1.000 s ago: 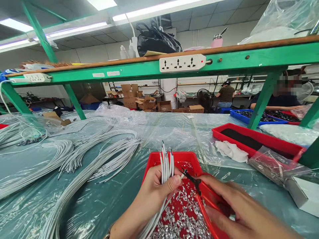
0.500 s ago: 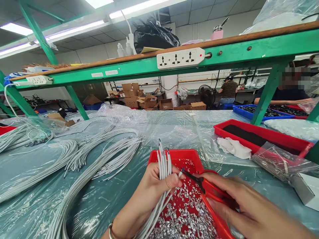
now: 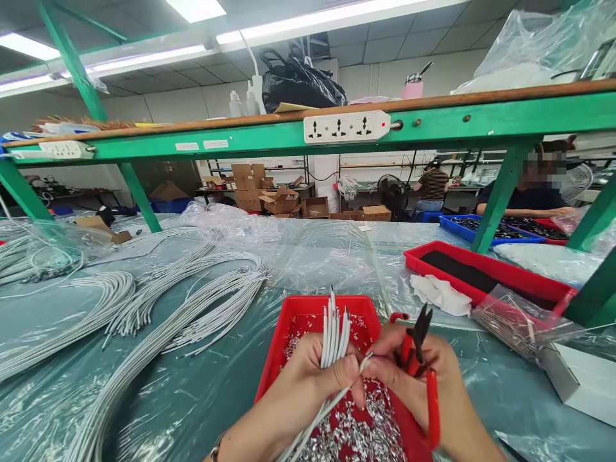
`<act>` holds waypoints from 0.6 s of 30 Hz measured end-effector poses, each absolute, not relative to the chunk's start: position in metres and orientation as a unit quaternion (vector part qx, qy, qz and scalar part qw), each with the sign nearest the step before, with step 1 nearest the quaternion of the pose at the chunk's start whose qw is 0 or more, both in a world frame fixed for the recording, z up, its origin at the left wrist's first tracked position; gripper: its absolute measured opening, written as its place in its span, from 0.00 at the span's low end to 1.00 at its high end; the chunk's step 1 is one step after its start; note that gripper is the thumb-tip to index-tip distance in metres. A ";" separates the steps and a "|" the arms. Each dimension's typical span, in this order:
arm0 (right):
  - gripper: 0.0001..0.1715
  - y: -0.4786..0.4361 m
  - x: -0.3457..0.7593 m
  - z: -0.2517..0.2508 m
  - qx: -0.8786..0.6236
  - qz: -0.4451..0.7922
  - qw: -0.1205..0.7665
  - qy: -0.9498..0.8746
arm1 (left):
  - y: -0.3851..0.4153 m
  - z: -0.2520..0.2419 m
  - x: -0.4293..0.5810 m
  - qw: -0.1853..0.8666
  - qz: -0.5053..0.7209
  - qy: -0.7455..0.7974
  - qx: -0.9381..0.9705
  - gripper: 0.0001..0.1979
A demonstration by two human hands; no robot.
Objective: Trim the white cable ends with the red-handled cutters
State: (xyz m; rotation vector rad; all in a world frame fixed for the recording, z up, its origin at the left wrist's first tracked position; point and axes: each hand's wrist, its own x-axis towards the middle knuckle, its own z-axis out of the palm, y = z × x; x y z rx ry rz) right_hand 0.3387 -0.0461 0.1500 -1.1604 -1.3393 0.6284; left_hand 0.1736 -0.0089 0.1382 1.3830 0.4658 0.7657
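Workbench (image 3: 192,398): cables (image 3: 332,337) through left grip (image 3: 310,375)

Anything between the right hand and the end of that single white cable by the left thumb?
Nothing visible: the right hand appears to pinch the cable end beside the left hand. The red-handled cutters in the right hand point blades up, to the right of that pinch; the red tray lies below.

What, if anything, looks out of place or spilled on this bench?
Nothing looks plainly wrong. The silvery scraps might seem spilled, but they lie in the near red tray. Only the crumpled white cloth beside the long red bin looks untidy.
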 end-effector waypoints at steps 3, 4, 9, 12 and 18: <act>0.23 -0.042 0.339 0.145 -0.491 0.241 0.599 -0.585 | -0.007 0.136 0.174 0.675 0.343 0.207 0.619 0.16; 0.21 -0.041 0.338 0.142 -0.487 0.235 0.599 -0.590 | -0.007 0.136 0.174 0.676 0.344 0.203 0.620 0.16; 0.09 -0.039 0.338 0.129 -0.448 0.208 0.573 -0.654 | -0.007 0.138 0.176 0.676 0.343 0.193 0.623 0.19; 0.06 -0.041 0.340 0.128 -0.423 0.180 0.564 -0.686 | -0.007 0.138 0.176 0.660 0.339 0.202 0.639 0.18; 0.06 -0.041 0.343 0.134 -0.392 0.160 0.561 -0.711 | -0.004 0.139 0.177 0.638 0.348 0.222 0.650 0.15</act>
